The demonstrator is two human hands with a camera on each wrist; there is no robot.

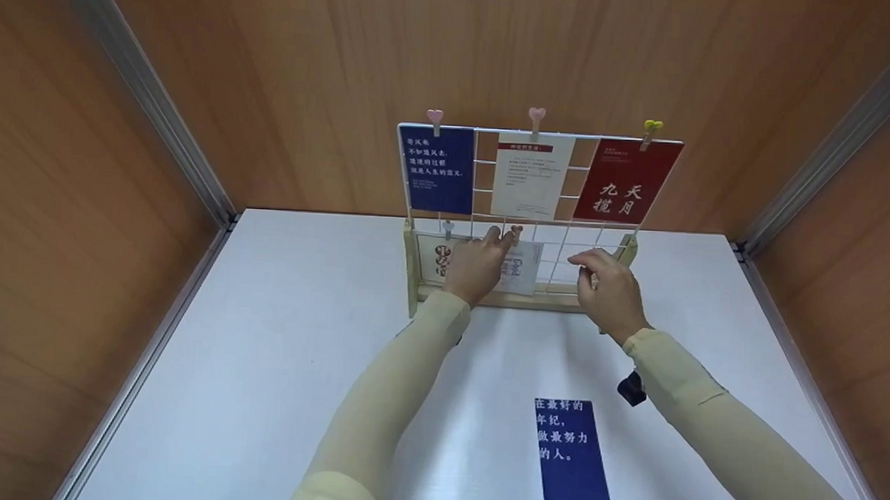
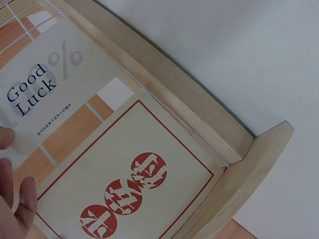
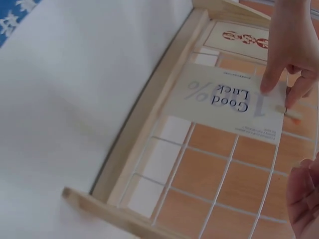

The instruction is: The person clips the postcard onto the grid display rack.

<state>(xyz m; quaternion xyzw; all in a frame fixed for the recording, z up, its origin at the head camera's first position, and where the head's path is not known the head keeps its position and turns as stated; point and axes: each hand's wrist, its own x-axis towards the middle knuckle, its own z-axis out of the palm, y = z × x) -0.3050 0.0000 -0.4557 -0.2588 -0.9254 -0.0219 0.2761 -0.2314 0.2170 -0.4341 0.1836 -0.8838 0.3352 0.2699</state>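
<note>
My left hand (image 1: 480, 266) pinches the top edge of a pale "Good Luck" card (image 3: 224, 102), right beside a small wooden clothespin (image 3: 289, 111) on that edge. The card hangs against the lower part of a white wire grid rack (image 1: 561, 255). Left of it, partly behind the hand in the head view, hangs a cream card with red round characters (image 2: 124, 196), under a grey clip (image 1: 448, 227). My right hand (image 1: 612, 291) hovers in front of the rack's lower right squares, fingers loosely bent and holding nothing.
Along the rack's top, heart clips hold a blue card (image 1: 440, 182), a white card (image 1: 530, 186) and a red card (image 1: 624, 186). Another blue card (image 1: 574, 466) lies on the white table (image 1: 297, 379). The rack has a wooden base (image 2: 164, 94); wood panels (image 1: 272, 85) enclose the table.
</note>
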